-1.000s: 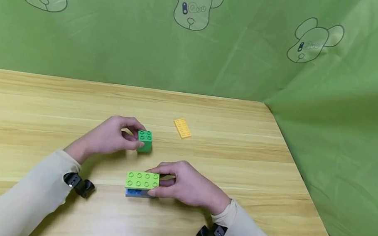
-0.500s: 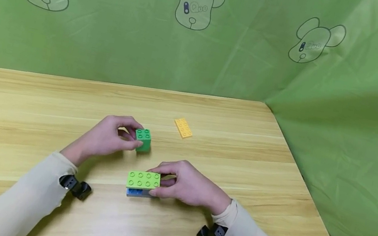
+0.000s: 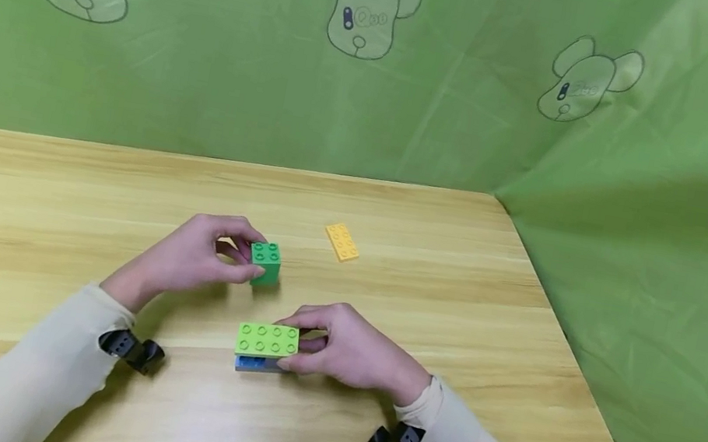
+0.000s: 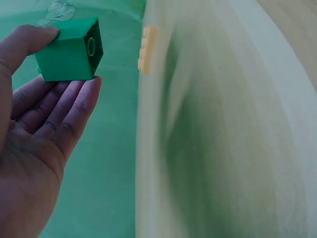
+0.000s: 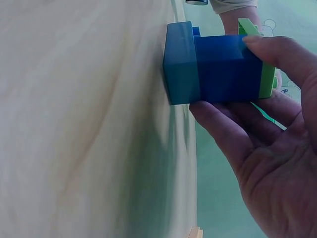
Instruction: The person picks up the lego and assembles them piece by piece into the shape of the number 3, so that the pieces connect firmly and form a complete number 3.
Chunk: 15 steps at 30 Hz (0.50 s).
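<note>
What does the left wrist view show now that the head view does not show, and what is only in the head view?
Only the left wrist view shows the hollow underside of the green block. Only the head view shows the right hand, gripping a stack with a lime piece above blue. Both show the left hand pinching the green block, the yellow plate and the green backdrop.
</note>
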Tool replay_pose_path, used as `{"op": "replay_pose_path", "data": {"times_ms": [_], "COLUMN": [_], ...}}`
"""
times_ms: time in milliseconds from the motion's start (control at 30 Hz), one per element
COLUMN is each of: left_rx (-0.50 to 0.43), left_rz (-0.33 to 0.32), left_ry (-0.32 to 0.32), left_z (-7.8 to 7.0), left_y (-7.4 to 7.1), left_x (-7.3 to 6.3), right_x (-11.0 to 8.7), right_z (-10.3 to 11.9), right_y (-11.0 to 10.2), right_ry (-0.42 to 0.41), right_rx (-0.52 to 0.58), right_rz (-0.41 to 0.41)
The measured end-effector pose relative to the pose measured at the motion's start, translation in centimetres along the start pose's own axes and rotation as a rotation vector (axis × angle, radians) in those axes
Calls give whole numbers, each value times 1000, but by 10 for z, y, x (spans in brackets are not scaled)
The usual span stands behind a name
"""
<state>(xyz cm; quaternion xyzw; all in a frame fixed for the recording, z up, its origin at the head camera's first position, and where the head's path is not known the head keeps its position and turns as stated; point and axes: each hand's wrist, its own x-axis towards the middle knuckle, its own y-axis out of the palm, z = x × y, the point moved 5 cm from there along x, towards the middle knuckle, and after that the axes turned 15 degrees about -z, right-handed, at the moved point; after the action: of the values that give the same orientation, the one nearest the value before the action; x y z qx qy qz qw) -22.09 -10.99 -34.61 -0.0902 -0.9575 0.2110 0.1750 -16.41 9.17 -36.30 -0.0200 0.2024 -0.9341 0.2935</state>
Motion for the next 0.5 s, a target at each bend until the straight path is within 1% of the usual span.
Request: {"op": "replay_pose_path", "data": {"times_ms": [133,300,500], "left_rx": [-13,-43,-86], "left_rz": [4,-22,-49], "left_ry": [21,45,80], "left_z": [-6,-14,-23], "left_y": [2,2,0], "left_x": [-2,-7,-16], "right_x": [-2,-1,1], "right_z": [1,1,0], "right_y": [-1,0,3], "right_ry": [8,-2,-8], "right_rx": [-3,9,20], "right_rz": [-6,-8,-4]}}
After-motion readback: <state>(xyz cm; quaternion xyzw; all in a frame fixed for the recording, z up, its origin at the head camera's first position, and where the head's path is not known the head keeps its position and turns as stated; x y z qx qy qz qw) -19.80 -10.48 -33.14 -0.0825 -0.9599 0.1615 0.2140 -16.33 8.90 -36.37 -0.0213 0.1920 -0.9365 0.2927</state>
